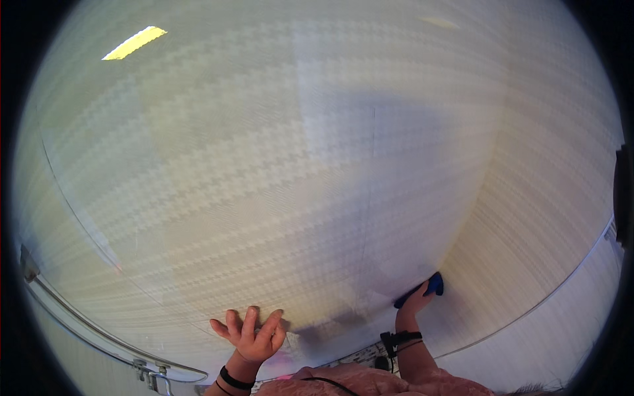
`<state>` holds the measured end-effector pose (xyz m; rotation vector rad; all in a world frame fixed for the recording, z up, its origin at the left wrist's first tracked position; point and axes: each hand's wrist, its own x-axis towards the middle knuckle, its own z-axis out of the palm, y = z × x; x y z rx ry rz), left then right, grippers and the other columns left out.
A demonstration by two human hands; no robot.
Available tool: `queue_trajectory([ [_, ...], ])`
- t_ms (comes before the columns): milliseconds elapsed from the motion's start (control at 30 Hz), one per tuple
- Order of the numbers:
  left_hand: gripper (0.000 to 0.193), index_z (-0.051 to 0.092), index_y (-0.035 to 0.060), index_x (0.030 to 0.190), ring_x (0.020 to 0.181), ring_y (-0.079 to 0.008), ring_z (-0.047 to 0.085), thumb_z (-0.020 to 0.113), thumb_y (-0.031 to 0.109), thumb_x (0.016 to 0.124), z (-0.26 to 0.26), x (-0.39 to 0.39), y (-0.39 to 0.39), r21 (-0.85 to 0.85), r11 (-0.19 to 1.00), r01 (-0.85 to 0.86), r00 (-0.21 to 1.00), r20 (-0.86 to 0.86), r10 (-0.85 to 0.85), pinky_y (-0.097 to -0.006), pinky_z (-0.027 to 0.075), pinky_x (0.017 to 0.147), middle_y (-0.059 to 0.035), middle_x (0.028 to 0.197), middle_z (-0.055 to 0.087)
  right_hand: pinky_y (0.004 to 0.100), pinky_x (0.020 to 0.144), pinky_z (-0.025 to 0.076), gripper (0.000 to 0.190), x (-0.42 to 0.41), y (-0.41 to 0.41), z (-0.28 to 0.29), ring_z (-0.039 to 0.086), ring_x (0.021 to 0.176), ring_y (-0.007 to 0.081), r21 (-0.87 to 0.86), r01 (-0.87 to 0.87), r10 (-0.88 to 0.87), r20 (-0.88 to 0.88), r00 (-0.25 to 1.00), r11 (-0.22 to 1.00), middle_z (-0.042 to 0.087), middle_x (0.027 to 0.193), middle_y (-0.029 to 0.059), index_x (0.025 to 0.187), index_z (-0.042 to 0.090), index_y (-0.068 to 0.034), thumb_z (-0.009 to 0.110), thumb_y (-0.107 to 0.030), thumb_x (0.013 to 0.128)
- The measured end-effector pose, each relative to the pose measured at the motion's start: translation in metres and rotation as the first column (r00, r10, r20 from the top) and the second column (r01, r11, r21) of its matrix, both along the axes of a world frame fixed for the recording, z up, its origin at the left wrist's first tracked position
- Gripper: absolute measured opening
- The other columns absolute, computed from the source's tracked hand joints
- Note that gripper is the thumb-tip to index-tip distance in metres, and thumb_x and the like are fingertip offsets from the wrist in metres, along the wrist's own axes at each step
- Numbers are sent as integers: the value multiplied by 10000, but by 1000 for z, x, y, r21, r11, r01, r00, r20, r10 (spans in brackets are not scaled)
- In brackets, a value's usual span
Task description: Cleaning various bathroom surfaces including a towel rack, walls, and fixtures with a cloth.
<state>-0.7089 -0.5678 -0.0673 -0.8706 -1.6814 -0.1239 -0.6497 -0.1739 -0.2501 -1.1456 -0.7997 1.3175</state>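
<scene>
My left hand is at a large glossy wall panel with a houndstooth-like pattern. Its fingers are spread and nothing is in it; the fingertips look to be on or close to the surface. My right hand grips a dark blue cloth low down, beside the corner where this panel meets the right-hand wall. Part of the cloth is hidden behind the hand. Dark bands circle both wrists, and a small black device sits at the right one.
A metal rail runs along the lower left, with metal fittings near its end. A thin trim line crosses the right wall. A bright yellow light reflection shows at upper left. A dark cable crosses my body.
</scene>
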Motion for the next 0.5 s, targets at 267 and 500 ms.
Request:
queue_trajectory([
  [267,153,741,274,848,1081,-352,467,618,301,762,5,5,6,87,996,-34,998,47,30,-646,13,1153,-38,1110,531,351,1026,352,549,9,-132,83,482,1143,274,394,-212,247,-38,968,894,500,1262,170,1380,369,62,579,-225,962],
  [500,166,749,281,884,1137,-363,480,629,297,771,3,6,4,111,994,-14,999,39,10,-627,24,1158,-43,1173,566,511,979,335,367,-5,-121,140,460,1087,400,934,-142,51,132,990,329,449,1245,238,1143,554,-5,676,-99,810],
])
